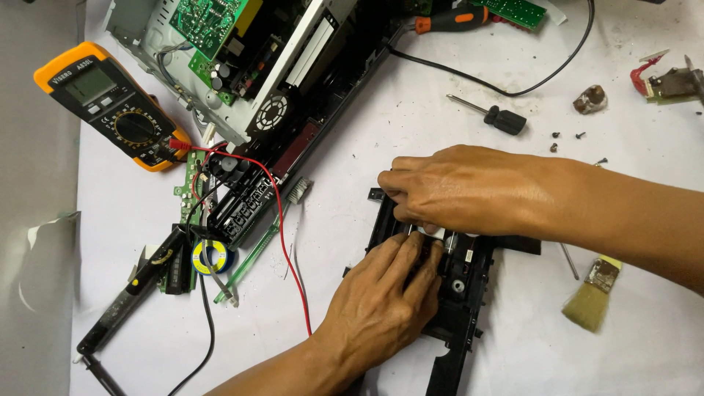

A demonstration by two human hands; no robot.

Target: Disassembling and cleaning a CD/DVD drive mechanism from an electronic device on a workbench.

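Observation:
A black plastic drive mechanism [462,282] lies on the white table sheet [411,117] near the front. My left hand [378,301] rests on its left side, fingers pressed onto the middle of the frame. My right hand [458,191] reaches in from the right and covers its upper part, fingers curled around a small metal rod and a white part at the centre. What lies under the palms is hidden.
An opened metal chassis with circuit boards [242,59] fills the back left. A yellow multimeter [110,103] with a red lead, a soldering iron [132,293], solder spool [211,257], black screwdriver [499,116], loose screws [568,138] and a small brush [592,297] lie around.

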